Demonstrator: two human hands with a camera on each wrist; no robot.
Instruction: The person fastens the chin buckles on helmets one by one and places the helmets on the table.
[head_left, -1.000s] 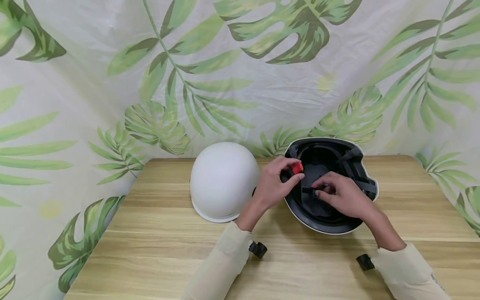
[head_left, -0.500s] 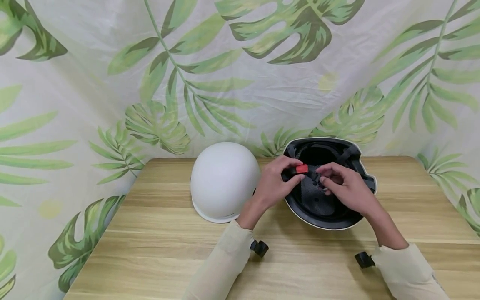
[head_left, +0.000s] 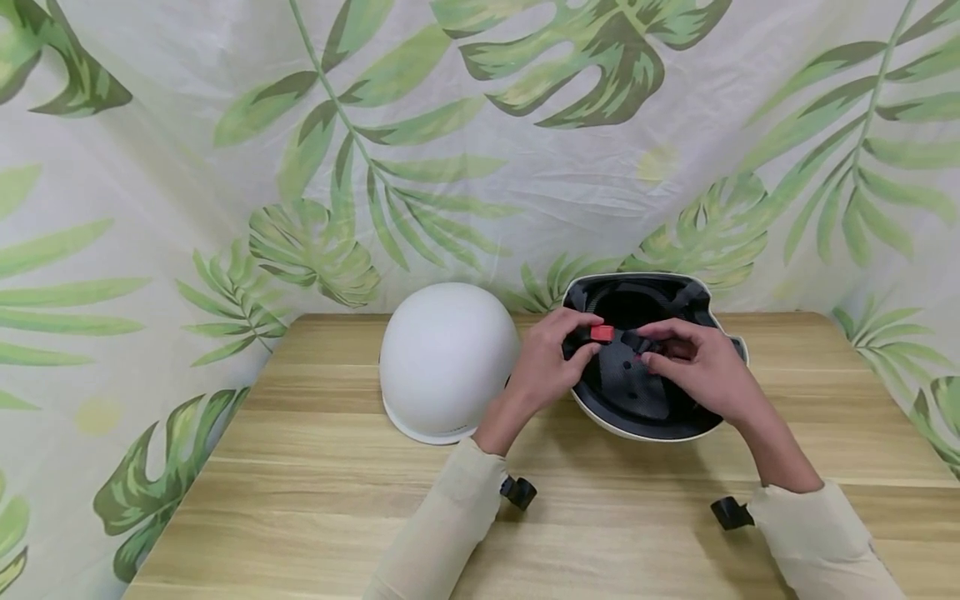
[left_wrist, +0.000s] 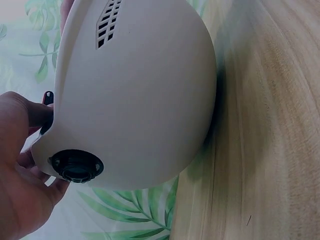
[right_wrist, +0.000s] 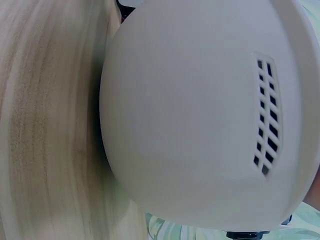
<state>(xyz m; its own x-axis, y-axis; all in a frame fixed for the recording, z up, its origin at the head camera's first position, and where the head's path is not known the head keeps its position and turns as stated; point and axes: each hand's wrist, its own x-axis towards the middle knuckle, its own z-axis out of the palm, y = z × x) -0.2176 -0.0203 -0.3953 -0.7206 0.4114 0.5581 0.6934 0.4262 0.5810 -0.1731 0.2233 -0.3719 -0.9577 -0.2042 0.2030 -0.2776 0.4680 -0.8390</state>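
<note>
A white helmet with a black lining (head_left: 633, 387) lies upside down on the table, its open side up. My left hand (head_left: 546, 358) pinches a red buckle (head_left: 602, 333) on a dark strap above the helmet's left rim. Between thumb and fingers, my right hand (head_left: 697, 367) pinches a black strap end (head_left: 636, 342), a small gap away from the red buckle. In the left wrist view, the left hand (left_wrist: 20, 165) is beside the white shell (left_wrist: 135, 100), near a round black knob (left_wrist: 77, 166). The shell (right_wrist: 190, 110) hides most of the right hand in the right wrist view.
A second white helmet (head_left: 448, 362), dome up, stands left of the lined one, close to the left forearm. Both rest on a wooden table (head_left: 315, 500). Behind it hangs a leaf-patterned cloth (head_left: 420, 167).
My right hand has raised the black strap end from inside the helmet toward the red buckle. The left hand has turned the buckle to face right. The lined helmet has tilted a little.
</note>
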